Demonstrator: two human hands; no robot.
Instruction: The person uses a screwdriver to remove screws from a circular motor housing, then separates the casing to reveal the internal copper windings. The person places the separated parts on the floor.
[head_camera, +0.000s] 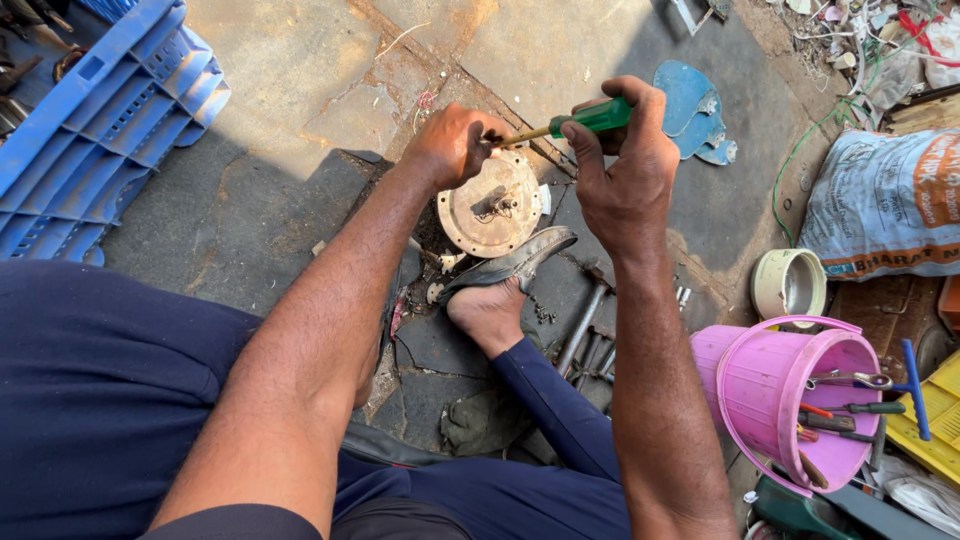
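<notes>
Because the round metal motor housing stands on edge on the stone floor, it is braced from two sides: a sandalled foot presses against its lower rim, and the left hand clamps over its top-left edge. Left fingers are curled tight on the rim, grasping the housing; no gap shows. The right hand is wrapped round the green handle of a screwdriver, fingers closed on the grip w/ thumb along it. The shaft runs leftward to the housing's top edge, just beside the left hand; tip contact pt is hidden by the knuckles, so cannot tell if it sits in a screw or a seam. The housing face w/ centre hub points toward the camera. Loose parts lie near the foot; metal rods rest to its right. A pink bucket holding hand tools stands well apart at right, a blue plastic crate at left.
</notes>
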